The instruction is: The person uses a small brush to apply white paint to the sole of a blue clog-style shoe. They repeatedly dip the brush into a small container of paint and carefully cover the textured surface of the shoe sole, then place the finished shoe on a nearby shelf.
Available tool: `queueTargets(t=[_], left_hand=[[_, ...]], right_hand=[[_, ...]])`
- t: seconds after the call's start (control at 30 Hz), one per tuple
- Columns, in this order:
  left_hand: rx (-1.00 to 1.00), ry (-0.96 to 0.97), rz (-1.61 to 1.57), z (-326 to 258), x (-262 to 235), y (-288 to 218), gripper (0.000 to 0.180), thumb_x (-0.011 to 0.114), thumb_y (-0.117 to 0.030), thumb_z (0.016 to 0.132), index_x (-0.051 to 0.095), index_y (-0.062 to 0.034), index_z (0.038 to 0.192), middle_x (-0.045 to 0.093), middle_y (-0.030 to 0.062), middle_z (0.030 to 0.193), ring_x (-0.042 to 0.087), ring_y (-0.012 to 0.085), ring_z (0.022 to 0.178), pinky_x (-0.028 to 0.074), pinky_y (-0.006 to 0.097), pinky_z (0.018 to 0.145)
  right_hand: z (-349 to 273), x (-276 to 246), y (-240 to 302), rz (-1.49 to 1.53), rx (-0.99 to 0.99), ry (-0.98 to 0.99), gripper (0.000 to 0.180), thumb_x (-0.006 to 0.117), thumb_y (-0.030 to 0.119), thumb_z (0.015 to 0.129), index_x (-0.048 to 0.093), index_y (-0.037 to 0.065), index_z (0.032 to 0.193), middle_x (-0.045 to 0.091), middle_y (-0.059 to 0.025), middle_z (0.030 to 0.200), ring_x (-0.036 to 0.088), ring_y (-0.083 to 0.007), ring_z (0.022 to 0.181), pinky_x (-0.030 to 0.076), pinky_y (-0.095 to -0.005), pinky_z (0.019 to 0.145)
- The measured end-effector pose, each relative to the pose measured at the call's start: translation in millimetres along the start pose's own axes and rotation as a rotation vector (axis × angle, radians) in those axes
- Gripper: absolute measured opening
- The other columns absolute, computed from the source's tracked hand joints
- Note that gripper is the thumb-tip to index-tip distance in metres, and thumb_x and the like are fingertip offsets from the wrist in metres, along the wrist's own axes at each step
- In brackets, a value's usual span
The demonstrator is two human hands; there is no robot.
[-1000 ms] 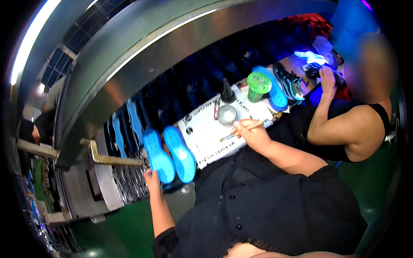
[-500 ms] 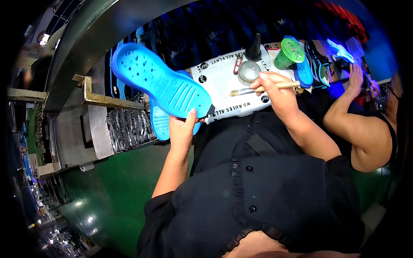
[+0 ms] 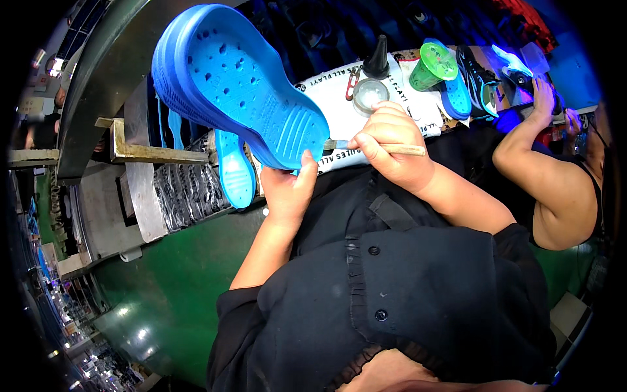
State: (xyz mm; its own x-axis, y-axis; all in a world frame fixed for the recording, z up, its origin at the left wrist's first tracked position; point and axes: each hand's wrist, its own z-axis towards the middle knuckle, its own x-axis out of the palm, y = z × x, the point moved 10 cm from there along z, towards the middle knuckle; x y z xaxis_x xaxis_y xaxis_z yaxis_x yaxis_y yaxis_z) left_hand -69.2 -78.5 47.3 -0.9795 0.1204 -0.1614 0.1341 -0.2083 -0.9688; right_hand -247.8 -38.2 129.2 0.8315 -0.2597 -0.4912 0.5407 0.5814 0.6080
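Note:
A blue shoe sole [image 3: 245, 85] is tilted up in my left hand [image 3: 290, 189], which grips its narrower end with the thumb on the inner face. My right hand [image 3: 395, 144] is closed round the wooden handle of a paintbrush [image 3: 413, 149]. The brush's bristles meet the edge of the sole's near end, beside my left thumb. Past my right hand stands a small clear jar [image 3: 371, 98] on a white printed plastic sheet [image 3: 335, 104]. A second blue sole [image 3: 235, 173] lies below the raised one, partly covered by it.
Behind the jar are a black cone-shaped bottle [image 3: 377, 62] and a red clip-like tool [image 3: 352, 85]. A green cup [image 3: 431, 66], a blue sole [image 3: 455, 98] and a dark shoe [image 3: 479, 88] are to the right. A co-worker's arm [image 3: 545, 157] reaches in there. A metal frame [image 3: 117, 78] rises at left.
The sole has come up closer and turned, now showing its side wall. My right hand has moved left, bringing the brush from over the sheet to the sole's edge.

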Motion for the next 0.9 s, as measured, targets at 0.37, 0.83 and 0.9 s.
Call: queueTargets(t=[0.37,0.83,0.9], left_hand=[[0.059,-0.045,0.037,0.8,1.0,-10.2,0.019,0.061,-0.004,0.079,0.061,0.0038,0.096,0.065,0.0117,0.086,0.062,0.0182,0.079,0.048,0.031,0.073],[0.183,-0.054,-0.014,-1.5,3.7,-11.6,0.023,0.06,0.003,0.077,0.058,0.0033,0.099,0.062,0.0096,0.091,0.059,0.0153,0.081,0.047,0.028,0.076],[0.194,-0.06,-0.018,-0.2,2.6,-11.4,0.023,0.06,0.003,0.076,0.057,0.0032,0.1,0.062,0.0096,0.092,0.058,0.0153,0.082,0.047,0.028,0.076]], right_hand=[[-0.3,-1.9,1.2,0.018,-0.018,-0.008,0.017,0.06,0.012,0.082,0.064,0.006,0.066,0.06,-0.0052,0.062,0.056,-0.023,0.061,0.041,-0.0347,0.074],[-8.1,-0.1,1.5,-0.053,-0.059,0.04,0.013,0.065,0.015,0.078,0.064,0.008,0.067,0.056,-0.0041,0.059,0.053,-0.0227,0.06,0.041,-0.0357,0.076],[-7.9,-0.3,-3.3,-0.037,-0.031,0.065,0.015,0.06,0.016,0.081,0.065,0.008,0.069,0.058,-0.003,0.062,0.055,-0.0203,0.061,0.041,-0.0379,0.082]])
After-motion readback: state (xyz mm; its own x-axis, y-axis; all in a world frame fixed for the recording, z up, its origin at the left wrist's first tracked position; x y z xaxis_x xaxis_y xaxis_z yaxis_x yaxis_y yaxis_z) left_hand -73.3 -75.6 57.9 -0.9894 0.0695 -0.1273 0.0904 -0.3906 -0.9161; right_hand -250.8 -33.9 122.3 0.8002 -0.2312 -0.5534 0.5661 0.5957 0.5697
